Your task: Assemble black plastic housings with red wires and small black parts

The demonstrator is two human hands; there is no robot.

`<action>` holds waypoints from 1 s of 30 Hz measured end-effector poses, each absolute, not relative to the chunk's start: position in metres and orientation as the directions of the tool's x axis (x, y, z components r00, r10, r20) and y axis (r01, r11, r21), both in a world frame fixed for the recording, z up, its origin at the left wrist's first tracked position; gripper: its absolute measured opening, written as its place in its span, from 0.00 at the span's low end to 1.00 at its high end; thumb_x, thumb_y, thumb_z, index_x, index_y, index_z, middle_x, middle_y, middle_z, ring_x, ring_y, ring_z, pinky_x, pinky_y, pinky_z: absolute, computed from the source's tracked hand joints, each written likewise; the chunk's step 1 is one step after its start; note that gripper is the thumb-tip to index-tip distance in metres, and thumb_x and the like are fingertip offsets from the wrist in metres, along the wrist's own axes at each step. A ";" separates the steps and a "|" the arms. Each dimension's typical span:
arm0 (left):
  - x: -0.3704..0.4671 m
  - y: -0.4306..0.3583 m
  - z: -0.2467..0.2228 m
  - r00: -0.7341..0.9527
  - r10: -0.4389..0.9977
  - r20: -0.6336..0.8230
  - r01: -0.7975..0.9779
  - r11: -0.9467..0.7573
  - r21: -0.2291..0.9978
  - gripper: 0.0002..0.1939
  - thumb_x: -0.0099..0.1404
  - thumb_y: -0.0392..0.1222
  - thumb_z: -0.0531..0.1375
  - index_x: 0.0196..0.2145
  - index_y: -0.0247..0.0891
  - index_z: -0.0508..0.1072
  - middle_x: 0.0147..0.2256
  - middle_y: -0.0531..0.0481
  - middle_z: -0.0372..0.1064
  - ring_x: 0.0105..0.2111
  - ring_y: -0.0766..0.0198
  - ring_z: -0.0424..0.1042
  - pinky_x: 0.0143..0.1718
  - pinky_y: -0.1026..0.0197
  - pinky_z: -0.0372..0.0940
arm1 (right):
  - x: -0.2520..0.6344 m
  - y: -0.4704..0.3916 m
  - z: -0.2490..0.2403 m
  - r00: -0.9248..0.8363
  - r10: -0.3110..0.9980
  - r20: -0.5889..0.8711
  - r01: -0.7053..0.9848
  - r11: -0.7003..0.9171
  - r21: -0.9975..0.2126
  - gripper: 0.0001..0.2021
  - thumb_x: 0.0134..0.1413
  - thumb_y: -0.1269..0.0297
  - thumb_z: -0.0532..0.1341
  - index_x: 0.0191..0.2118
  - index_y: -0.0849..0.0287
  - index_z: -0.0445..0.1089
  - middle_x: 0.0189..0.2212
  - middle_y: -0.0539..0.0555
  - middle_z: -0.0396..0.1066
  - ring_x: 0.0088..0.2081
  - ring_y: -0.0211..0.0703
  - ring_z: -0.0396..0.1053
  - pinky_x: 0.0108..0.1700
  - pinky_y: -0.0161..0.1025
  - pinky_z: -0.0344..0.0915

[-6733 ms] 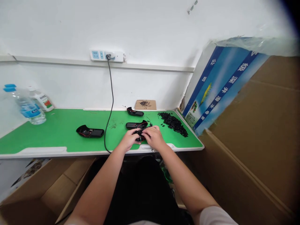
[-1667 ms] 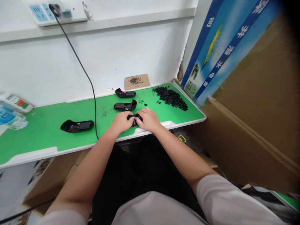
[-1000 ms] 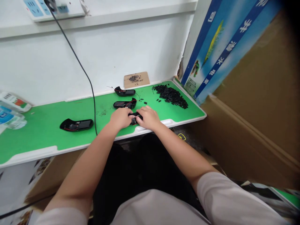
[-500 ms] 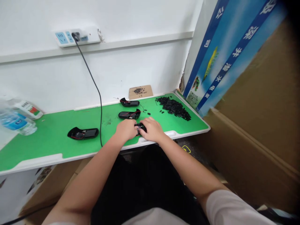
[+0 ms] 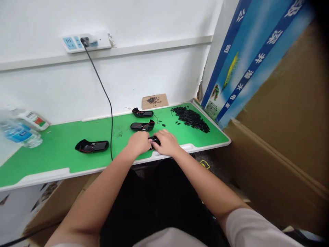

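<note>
Near the front edge of the green tabletop, my left hand and my right hand are closed on one black plastic housing, the left at its left end, the right over its right side. Fingers cover most of it, so its inside is hidden. Just beyond my hands lies a similar black housing with a red wire, and behind that another black housing. A third one rests to the left. Several small black pieces are scattered past my right hand.
A heap of small black parts lies at the right of the green tabletop. Tiny dark pieces sit on a cardboard scrap by the wall. A black cable hangs from a power strip. Bottles lie left; cartons stand right.
The view has shifted very slightly. Both hands stay on the black housing in the same place, with only a small change in the fingers and the housing's tilt.
</note>
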State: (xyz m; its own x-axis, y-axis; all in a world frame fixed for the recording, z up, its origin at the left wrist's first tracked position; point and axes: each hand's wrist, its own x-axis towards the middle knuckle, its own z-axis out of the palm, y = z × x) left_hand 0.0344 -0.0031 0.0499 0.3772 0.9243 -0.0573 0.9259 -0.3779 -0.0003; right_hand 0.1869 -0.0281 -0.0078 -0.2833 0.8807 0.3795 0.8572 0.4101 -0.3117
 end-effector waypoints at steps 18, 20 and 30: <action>0.037 -0.010 0.053 0.363 0.923 -0.124 0.928 -0.371 -0.044 0.15 0.63 0.46 0.54 0.37 0.38 0.77 0.37 0.37 0.76 0.40 0.47 0.75 0.39 0.52 0.68 | 0.187 -0.030 -0.007 -0.334 0.866 0.373 0.862 0.440 -0.250 0.16 0.61 0.58 0.54 0.46 0.62 0.71 0.39 0.60 0.72 0.44 0.52 0.64 0.45 0.44 0.59; 0.036 -0.010 0.052 0.364 0.924 -0.121 0.928 -0.370 -0.037 0.15 0.64 0.47 0.54 0.37 0.37 0.78 0.37 0.37 0.76 0.40 0.47 0.75 0.40 0.52 0.68 | 0.188 -0.031 -0.007 -0.333 0.866 0.374 0.860 0.441 -0.255 0.16 0.61 0.59 0.54 0.47 0.62 0.71 0.39 0.60 0.72 0.44 0.52 0.64 0.46 0.44 0.59; 0.036 -0.009 0.050 0.351 0.929 -0.116 0.932 -0.358 -0.050 0.16 0.64 0.47 0.54 0.37 0.37 0.79 0.38 0.37 0.76 0.41 0.49 0.75 0.42 0.54 0.67 | 0.189 -0.029 -0.011 -0.342 0.853 0.394 0.849 0.460 -0.259 0.16 0.61 0.59 0.54 0.46 0.63 0.71 0.39 0.60 0.72 0.44 0.52 0.63 0.44 0.43 0.58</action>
State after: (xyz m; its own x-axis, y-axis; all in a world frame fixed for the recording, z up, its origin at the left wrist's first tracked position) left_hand 0.0361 -0.0092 0.0504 0.3511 0.9291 -0.1164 0.9322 -0.3585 -0.0500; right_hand 0.1893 -0.0293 -0.0106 -0.3415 0.8532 0.3942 0.8494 0.4597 -0.2591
